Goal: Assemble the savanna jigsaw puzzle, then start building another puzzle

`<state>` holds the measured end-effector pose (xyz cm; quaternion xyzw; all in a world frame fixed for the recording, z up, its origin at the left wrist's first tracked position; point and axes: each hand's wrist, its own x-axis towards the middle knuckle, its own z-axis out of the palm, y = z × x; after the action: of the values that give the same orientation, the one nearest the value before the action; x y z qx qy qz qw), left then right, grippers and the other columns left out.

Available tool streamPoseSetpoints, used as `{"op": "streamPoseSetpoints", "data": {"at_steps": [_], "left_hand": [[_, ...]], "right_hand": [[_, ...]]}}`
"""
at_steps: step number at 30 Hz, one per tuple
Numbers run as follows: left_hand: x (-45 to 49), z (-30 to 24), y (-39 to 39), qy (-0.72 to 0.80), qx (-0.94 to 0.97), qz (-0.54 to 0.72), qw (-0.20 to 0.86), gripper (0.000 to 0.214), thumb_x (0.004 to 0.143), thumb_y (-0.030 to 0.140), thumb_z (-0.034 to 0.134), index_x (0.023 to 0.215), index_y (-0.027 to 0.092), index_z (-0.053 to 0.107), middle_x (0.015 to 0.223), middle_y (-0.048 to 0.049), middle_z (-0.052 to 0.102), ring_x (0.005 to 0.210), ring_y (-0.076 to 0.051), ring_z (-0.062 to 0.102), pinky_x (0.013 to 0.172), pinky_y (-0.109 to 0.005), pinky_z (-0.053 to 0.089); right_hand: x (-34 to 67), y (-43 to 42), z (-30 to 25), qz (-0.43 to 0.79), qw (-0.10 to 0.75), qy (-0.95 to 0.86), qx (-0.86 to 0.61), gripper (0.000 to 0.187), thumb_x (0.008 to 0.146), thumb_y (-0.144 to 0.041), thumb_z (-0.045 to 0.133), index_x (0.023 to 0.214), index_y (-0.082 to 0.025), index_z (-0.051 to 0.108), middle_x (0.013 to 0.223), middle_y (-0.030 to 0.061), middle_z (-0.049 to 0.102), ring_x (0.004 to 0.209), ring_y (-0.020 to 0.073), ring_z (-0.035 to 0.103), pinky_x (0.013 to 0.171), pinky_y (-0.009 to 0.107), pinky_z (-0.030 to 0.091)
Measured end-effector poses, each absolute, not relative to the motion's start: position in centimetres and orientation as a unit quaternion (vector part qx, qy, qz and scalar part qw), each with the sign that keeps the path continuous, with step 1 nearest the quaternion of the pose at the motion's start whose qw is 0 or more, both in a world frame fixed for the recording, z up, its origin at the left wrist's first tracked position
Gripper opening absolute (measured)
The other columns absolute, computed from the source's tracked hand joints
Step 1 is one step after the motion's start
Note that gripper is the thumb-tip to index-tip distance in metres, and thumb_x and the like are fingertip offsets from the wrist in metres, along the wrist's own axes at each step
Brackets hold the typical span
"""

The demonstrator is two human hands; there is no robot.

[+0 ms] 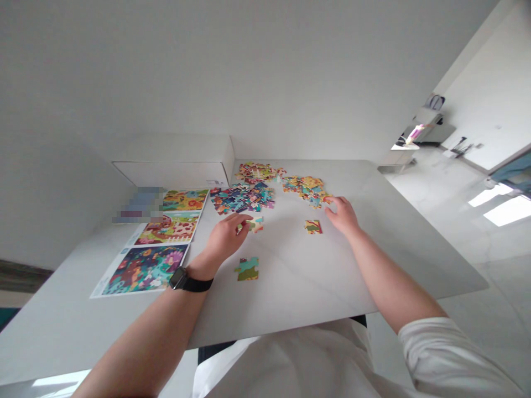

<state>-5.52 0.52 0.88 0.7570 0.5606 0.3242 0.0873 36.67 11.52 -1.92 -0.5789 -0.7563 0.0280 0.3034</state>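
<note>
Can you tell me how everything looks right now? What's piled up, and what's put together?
Left hand: pinching a puzzle piece
Right hand: fingertips at the orange pile
Blue pile: heaped
Far pile: heaped
Joined pieces: flat, alone
Joined pair: flat, alone
Picture sheets: flat

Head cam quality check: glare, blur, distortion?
Head view: strong wide-angle warp, frame tilted, table edges skewed; sunlight patches on the floor blown out; pixelated block at the far left of the table; left hand and right hand fairly sharp, no obvious motion blur.
</note>
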Motion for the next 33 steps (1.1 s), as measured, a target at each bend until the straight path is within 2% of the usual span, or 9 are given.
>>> {"op": "streamPoseSetpoints", "data": {"at_steps": [4,7,10,13,16,19,22,25,33], "left_hand": [[-5.7,0.6,0.7,0.552,0.761,0.328,0.088,0.033,0.106,0.033,0.055,0.123,0.020,0.081,0.107,-0.0077,0.080,0.081,-0.018,0.070,0.085,-0.030,0.057],[-5.7,0.3,0.9,0.549,0.763,0.327,0.098,0.033,0.106,0.033,0.055,0.122,0.020,0.081,0.108,-0.0078,0.080,0.080,-0.017,0.070,0.083,-0.029,0.057],[-5.8,0.2,1.0,0.552,0.760,0.326,0.109,0.033,0.105,0.034,0.056,0.121,0.021,0.081,0.109,-0.0078,0.080,0.083,-0.018,0.071,0.081,-0.029,0.057],[-5.9,0.3,1.0,0.558,0.756,0.324,0.111,0.032,0.104,0.034,0.057,0.121,0.022,0.081,0.109,-0.0076,0.080,0.081,-0.018,0.070,0.079,-0.029,0.056],[-5.8,0.3,0.9,0.560,0.757,0.315,0.117,0.032,0.104,0.034,0.057,0.122,0.023,0.081,0.106,-0.0064,0.079,0.073,-0.016,0.066,0.075,-0.029,0.055],[-5.8,0.3,0.9,0.557,0.760,0.311,0.123,0.032,0.103,0.034,0.057,0.123,0.023,0.080,0.104,-0.0060,0.079,0.070,-0.016,0.065,0.074,-0.029,0.056],[-5.8,0.2,0.9,0.554,0.764,0.306,0.127,0.031,0.104,0.034,0.056,0.122,0.023,0.080,0.105,-0.0067,0.079,0.077,-0.018,0.069,0.079,-0.030,0.058],[-5.8,0.1,0.9,0.552,0.766,0.301,0.131,0.032,0.104,0.034,0.056,0.123,0.022,0.079,0.107,-0.0077,0.079,0.086,-0.020,0.073,0.085,-0.032,0.059],[-5.5,-0.4,1.2,0.544,0.770,0.301,0.147,0.033,0.104,0.035,0.055,0.121,0.022,0.080,0.117,-0.0090,0.081,0.093,-0.021,0.075,0.089,-0.033,0.060]], "right_hand": [[36.9,15.2,-0.5,0.004,0.264,-0.756,-0.599,0.038,0.101,-0.033,0.066,0.134,-0.017,0.077,0.131,0.0197,0.074,0.130,0.0365,0.066,0.121,0.053,0.051],[35.9,18.5,0.1,-0.005,0.237,-0.754,-0.613,0.039,0.104,-0.037,0.063,0.136,-0.018,0.077,0.134,0.0199,0.072,0.129,0.0365,0.065,0.121,0.052,0.050],[33.9,21.2,0.4,-0.003,0.203,-0.759,-0.619,0.041,0.107,-0.041,0.061,0.138,-0.022,0.077,0.136,0.0183,0.072,0.131,0.0370,0.064,0.121,0.052,0.050],[31.2,23.2,0.4,-0.002,0.165,-0.765,-0.623,0.047,0.108,-0.049,0.060,0.146,-0.025,0.073,0.152,0.0187,0.065,0.139,0.0386,0.060,0.121,0.054,0.050],[28.8,24.9,0.2,-0.005,0.134,-0.779,-0.612,0.056,0.108,-0.059,0.059,0.154,-0.029,0.068,0.163,0.0178,0.058,0.149,0.0413,0.053,0.124,0.061,0.044],[27.4,26.2,-0.4,0.007,0.094,-0.798,-0.595,0.060,0.107,-0.064,0.058,0.157,-0.033,0.065,0.162,0.0165,0.061,0.150,0.0416,0.052,0.125,0.066,0.041],[27.1,26.3,-1.1,0.021,0.067,-0.813,-0.578,0.058,0.110,-0.060,0.055,0.160,-0.033,0.062,0.162,0.0149,0.063,0.149,0.0377,0.054,0.125,0.061,0.041],[27.8,25.1,-1.8,0.020,0.082,-0.836,-0.543,0.055,0.112,-0.051,0.053,0.161,-0.030,0.061,0.165,0.0142,0.061,0.150,0.0343,0.054,0.126,0.055,0.041],[30.5,20.2,-1.9,0.034,0.148,-0.889,-0.431,0.041,0.106,-0.036,0.068,0.145,-0.029,0.075,0.164,0.0113,0.062,0.153,0.0301,0.055,0.130,0.054,0.039]]}}
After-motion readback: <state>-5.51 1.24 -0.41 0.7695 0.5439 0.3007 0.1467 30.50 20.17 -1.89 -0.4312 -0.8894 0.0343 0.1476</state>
